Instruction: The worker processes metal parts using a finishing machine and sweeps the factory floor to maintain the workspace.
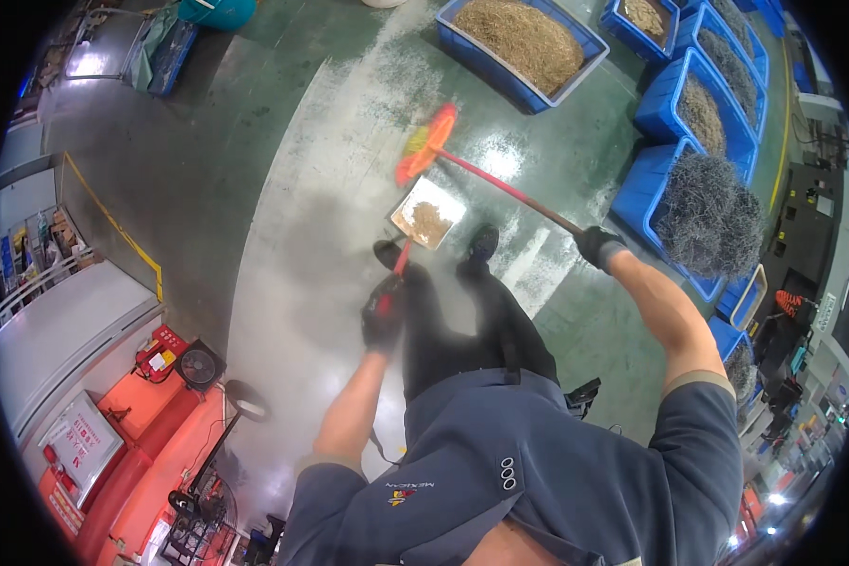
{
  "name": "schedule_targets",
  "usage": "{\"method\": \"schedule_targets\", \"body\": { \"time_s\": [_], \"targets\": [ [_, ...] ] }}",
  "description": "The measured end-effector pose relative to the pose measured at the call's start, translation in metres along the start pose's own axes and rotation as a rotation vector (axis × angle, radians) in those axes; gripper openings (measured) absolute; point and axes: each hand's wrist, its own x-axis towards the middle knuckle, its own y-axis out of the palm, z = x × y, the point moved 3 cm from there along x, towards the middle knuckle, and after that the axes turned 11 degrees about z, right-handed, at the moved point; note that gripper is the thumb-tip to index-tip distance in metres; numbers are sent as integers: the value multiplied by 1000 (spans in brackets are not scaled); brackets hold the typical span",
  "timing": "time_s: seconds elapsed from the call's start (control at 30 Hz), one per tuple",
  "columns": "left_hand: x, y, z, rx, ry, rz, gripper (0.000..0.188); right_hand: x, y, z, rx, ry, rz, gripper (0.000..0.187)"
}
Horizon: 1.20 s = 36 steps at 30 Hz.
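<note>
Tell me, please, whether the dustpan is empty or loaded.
Loaded, though not full: a tan heap lies on the dustpan, leaving some white surface visible.

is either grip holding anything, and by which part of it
The left grip holds a dustpan by its red handle. The right grip holds a broom by its long stick, at the end away from the bristles.

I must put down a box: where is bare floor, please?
Most room: the floor between the yellow line and the dustpan. A smaller patch lies between the broom handle and the tan-filled bin. Crowded: the right side, where blue bins stand close together.
</note>
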Motion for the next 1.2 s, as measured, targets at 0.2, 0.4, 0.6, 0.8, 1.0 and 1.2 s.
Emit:
{"method": "schedule_targets", "body": {
  "time_s": [0.2, 0.4, 0.6, 0.8, 1.0, 1.2],
  "targets": [
    [-25, -10, 10, -142, -39, 18, 25, -69, 35, -68, -17, 148, 37, 49],
    [-24, -28, 39, 71, -28, -19, 22, -98, 73, -63, 574, 236, 229, 44],
    [16, -2, -21, 75, -192, 41, 21, -52, 114, 45, 1116, 292, 224, 36],
    [61, 24, 79, 50, 133, -112, 22, -102, 214, 126, 1029, 180, 391, 38],
    [79, 17, 118, -5, 326, -137, 21, -219, 216, 142, 1242, 96, 589, 45],
    [33, -22, 35, 56, 6, 4, 28, -169, 190, 131, 1118, 190, 449, 44]
  ]
}}
